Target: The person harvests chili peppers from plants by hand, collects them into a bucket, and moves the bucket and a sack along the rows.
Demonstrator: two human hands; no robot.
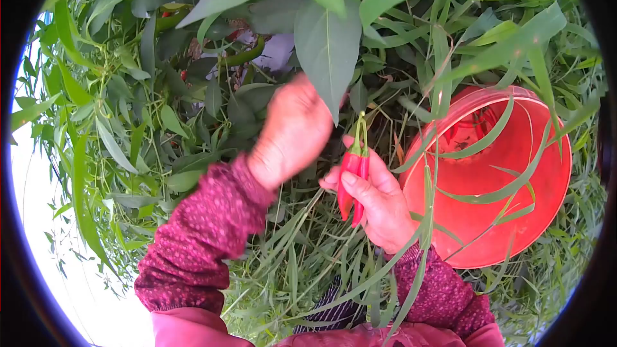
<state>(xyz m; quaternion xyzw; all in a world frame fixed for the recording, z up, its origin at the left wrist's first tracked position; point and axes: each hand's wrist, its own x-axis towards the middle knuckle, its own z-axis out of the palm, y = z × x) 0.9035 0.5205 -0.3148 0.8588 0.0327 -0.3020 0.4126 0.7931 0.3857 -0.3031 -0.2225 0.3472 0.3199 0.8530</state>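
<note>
My right hand [379, 202] holds red chili peppers [353, 177] with green stems, pinched between the thumb and fingers beside the bucket. To its left, my left hand [295, 128] is blurred by motion among the leaves, with its fingers partly behind a large green leaf [328, 51]; what it touches cannot be made out. A green pepper [245, 54] hangs in the foliage above my left hand.
A red bucket [508, 218] lies tilted at the right, with red peppers [472, 125] inside and long grass blades across its opening. Dense pepper leaves [183, 180] and grass surround both hands. Striped dark cloth [331, 308] shows at the bottom.
</note>
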